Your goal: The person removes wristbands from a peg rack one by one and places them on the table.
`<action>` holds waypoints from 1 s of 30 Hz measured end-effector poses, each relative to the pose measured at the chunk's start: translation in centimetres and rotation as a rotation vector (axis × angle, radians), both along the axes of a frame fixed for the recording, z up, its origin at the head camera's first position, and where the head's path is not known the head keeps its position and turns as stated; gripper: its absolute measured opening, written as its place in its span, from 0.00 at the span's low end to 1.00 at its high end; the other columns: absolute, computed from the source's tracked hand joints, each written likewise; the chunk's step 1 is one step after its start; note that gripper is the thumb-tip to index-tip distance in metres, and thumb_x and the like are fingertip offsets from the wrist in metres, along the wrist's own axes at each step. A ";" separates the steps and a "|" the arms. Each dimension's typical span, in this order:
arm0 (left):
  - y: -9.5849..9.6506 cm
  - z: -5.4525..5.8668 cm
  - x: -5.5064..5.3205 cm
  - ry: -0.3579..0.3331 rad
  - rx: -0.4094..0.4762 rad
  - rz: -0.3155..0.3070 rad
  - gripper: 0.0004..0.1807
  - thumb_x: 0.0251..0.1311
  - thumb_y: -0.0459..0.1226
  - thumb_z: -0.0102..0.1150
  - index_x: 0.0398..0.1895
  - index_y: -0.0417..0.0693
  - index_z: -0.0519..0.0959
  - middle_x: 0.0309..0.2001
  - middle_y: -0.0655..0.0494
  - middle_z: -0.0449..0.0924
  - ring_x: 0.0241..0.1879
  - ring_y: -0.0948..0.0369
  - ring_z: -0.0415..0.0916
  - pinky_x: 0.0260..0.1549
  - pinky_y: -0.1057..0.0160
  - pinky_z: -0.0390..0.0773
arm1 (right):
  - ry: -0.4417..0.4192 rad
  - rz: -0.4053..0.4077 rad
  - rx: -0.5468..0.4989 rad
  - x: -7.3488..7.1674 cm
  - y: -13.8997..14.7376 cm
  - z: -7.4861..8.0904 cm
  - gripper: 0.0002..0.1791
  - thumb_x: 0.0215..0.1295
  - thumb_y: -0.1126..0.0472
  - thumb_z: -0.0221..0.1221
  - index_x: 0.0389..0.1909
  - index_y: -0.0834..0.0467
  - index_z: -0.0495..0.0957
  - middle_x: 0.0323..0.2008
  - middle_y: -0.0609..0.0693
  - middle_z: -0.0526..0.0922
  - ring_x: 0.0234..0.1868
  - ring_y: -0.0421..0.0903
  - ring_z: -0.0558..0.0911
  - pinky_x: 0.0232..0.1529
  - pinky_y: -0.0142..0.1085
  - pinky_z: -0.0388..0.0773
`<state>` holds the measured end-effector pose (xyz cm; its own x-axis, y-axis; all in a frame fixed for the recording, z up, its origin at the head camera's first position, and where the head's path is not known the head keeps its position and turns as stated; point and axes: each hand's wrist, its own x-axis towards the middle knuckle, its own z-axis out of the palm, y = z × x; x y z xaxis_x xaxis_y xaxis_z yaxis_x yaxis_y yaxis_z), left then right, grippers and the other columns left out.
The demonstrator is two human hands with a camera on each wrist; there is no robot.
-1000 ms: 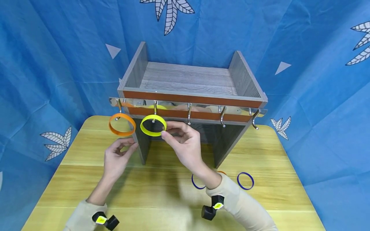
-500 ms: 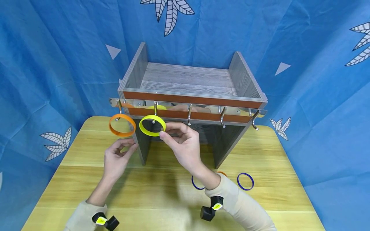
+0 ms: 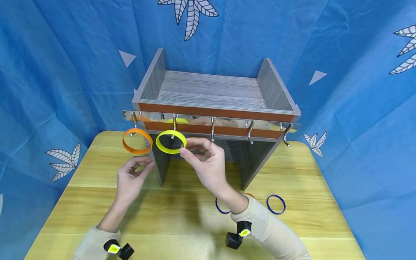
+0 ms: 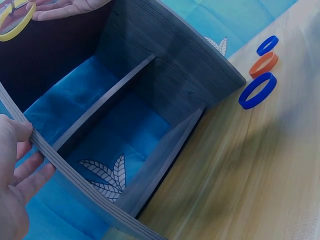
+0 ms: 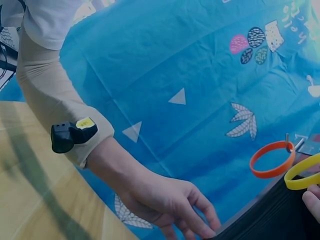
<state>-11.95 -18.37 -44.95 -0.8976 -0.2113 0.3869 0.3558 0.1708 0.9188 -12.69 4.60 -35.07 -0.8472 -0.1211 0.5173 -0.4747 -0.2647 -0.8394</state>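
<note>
My right hand [image 3: 208, 162] pinches a yellow silicone wristband [image 3: 162, 147] at its right side, between thumb and fingers. The band surrounds the lower end of the second hook [image 3: 174, 122] from the left in the head view. An orange wristband [image 3: 137, 152] hangs from the leftmost hook [image 3: 134, 119]. Lower down, my left hand [image 3: 130, 178] grips the front edge of the left side panel of a grey wooden shelf [image 3: 211, 88]. In the left wrist view, the thumb and fingers of that hand [image 4: 15, 185] lie on either side of the panel's edge [image 4: 75, 175].
A metal hook rail [image 3: 227, 122] runs across the shelf's front, with more hooks to the right. On the wooden table [image 3: 182, 231] lie two blue wristbands, one [image 4: 257, 91] nearer and one [image 4: 267, 45] farther, with an orange wristband [image 4: 263, 65] between them. Blue cloth [image 3: 81, 65] surrounds the table.
My right hand and the yellow wristband have shifted slightly to the left. The left hand keeps its place on the side panel.
</note>
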 end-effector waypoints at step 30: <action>0.1 0.0 -0.1 0.021 0.003 -0.004 0.09 0.61 0.19 0.67 0.43 0.29 0.84 0.41 0.74 0.87 0.41 0.74 0.86 0.37 0.75 0.88 | 0.103 0.049 0.018 2.4 1.3 0.7 0.14 0.64 0.74 0.69 0.46 0.79 0.79 0.39 0.69 0.85 0.41 0.35 0.88 0.38 0.29 0.90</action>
<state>-12.03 -18.24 -44.97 -0.8899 -0.2092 0.4053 0.3761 0.1663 0.9116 -10.27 5.90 -34.34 -0.7826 -0.1713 0.5985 -0.5454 -0.2749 -0.7918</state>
